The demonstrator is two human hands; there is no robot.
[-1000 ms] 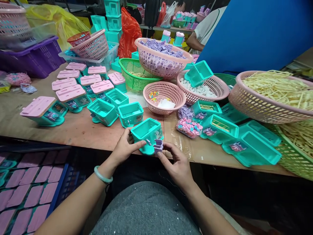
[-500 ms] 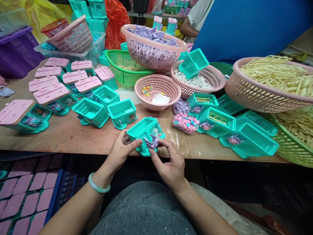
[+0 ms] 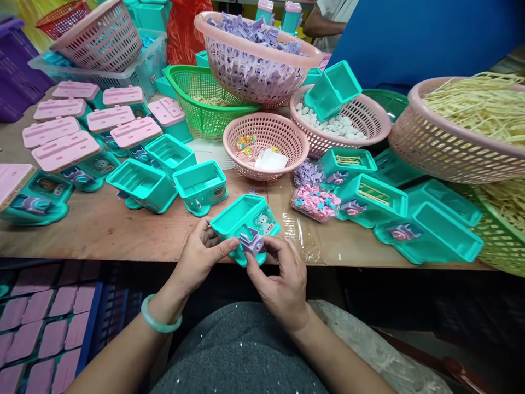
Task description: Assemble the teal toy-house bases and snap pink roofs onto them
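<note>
My left hand [image 3: 203, 254] grips a teal plastic toy box [image 3: 241, 216] from its left side, at the near edge of the wooden table [image 3: 102, 230]. The box is open at the top and carries a small picture sticker on its front. My right hand [image 3: 279, 279] pinches a small purple plastic piece [image 3: 251, 241] against the box's lower front. A pale green bangle [image 3: 158, 323] sits on my left wrist.
More open teal boxes [image 3: 141, 186] and pink-lidded ones [image 3: 65, 150] lie left. Pink baskets hold purple parts [image 3: 254, 54], white pieces [image 3: 340, 126], small coloured bits [image 3: 266, 145] and yellow sticks [image 3: 463, 131]. A tray of pink discs [image 3: 315, 200] lies right. Another person's arm [image 3: 324, 22] shows at the back.
The camera has tilted down and closer. My right hand has brought the purple piece from the box's lower right corner onto its front; the box has turned slightly in my left hand.
</note>
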